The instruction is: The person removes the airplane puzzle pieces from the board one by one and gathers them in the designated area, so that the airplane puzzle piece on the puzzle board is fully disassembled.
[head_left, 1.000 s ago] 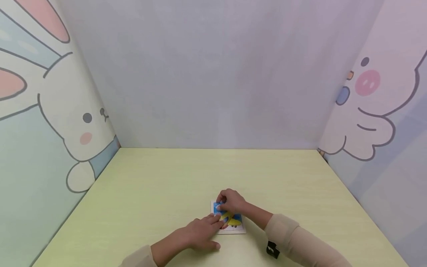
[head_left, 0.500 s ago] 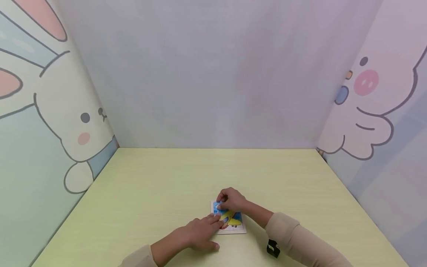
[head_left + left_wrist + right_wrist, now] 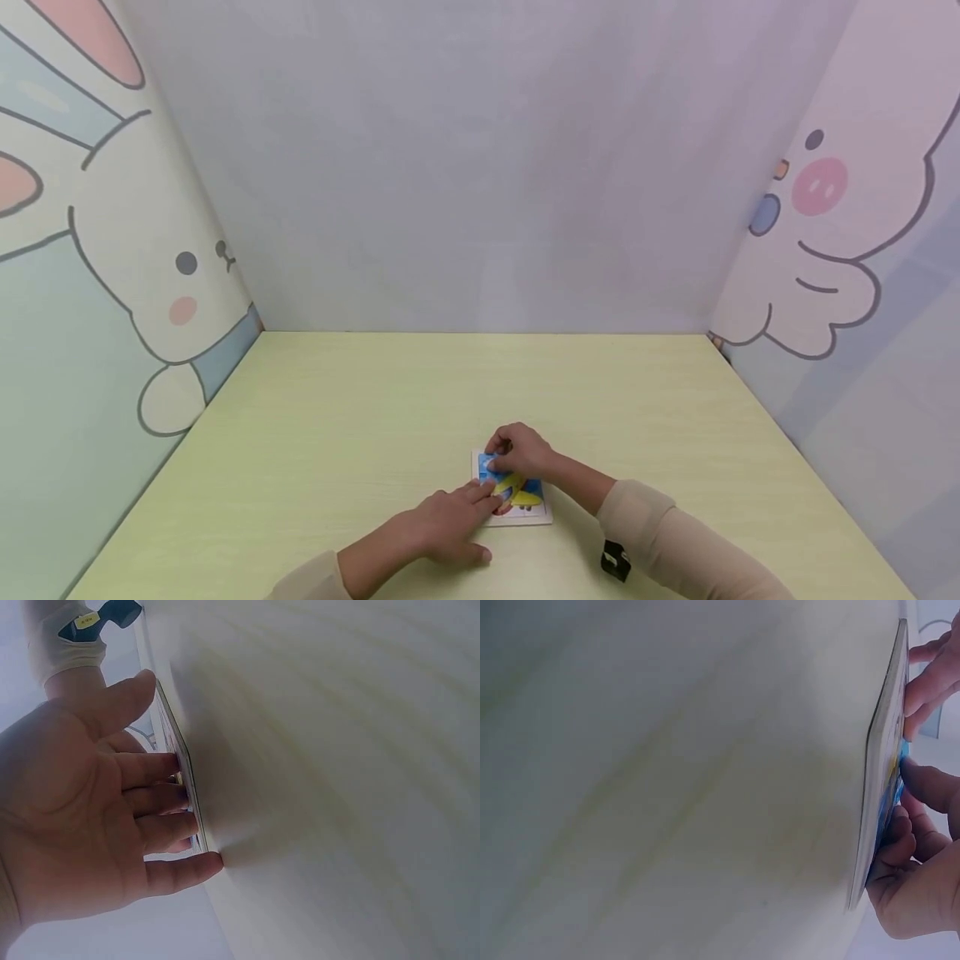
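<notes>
A small square jigsaw board (image 3: 534,515) with a blue and yellow picture, which looks like an aeroplane, lies flat on the table. My left hand (image 3: 453,521) rests its extended fingers on the board's left side; the left wrist view shows the fingertips along the board's edge (image 3: 184,750). My right hand (image 3: 525,452) bends over the upper part of the board. In the right wrist view its thumb and fingers pinch a blue jigsaw piece (image 3: 905,748) at the board's face. Both hands cover much of the picture.
The pale yellow table (image 3: 337,417) runs back to a grey wall (image 3: 487,167). Side walls carry a cartoon rabbit (image 3: 180,308) and a pig (image 3: 821,187). A black device (image 3: 616,560) sits at the right sleeve (image 3: 637,508).
The head view has shifted slightly. Both hands and the board stay in nearly the same place, the right fingers still at the upper left of the board.
</notes>
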The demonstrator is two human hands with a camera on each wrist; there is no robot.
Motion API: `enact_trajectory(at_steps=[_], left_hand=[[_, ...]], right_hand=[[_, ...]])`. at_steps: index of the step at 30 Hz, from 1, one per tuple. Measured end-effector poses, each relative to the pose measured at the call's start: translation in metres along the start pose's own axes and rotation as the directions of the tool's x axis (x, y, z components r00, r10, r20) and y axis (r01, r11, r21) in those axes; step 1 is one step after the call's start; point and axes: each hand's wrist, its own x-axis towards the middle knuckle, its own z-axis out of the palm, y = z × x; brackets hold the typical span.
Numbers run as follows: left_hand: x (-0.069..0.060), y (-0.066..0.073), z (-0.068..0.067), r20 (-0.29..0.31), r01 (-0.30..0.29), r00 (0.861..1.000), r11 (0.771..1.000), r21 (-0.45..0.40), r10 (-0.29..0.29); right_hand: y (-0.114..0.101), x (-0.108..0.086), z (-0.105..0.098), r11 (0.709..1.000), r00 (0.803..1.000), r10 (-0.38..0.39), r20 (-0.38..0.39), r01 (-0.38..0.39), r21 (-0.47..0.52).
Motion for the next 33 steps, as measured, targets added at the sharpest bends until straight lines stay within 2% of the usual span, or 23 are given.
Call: enact_trajectory(at_steps=[4, 10, 26, 33], left_hand=[[-0.0012, -0.0005, 0.0001, -0.005, 0.001, 1.000, 1.000, 0.004, -0.001], [-0.0009, -0.0007, -0.0013, 0.006, -0.002, 1.000, 1.000, 0.017, 0.002], [-0.0003, 0.0005, 0.0010, 0.016, 0.002, 1.000, 1.000, 0.029, -0.003], [0.0001, 0.0028, 0.0033, 0.006, 0.006, 1.000, 0.995, 0.099, -0.006]], right_hand=[[-0.0012, 0.0023, 0.0003, 0.999, 1.000, 0.026, -0.007, -0.025, 0.026], [-0.0044, 0.0017, -0.0009, 0.999, 1.000, 0.000, -0.009, 0.000, 0.043], [-0.0052, -0.0025, 0.0007, 0.999, 1.000, -0.010, -0.003, 0.010, 0.039], [-0.0044, -0.0024, -0.0020, 0.997, 1.000, -0.027, -0.003, 0.028, 0.073]])
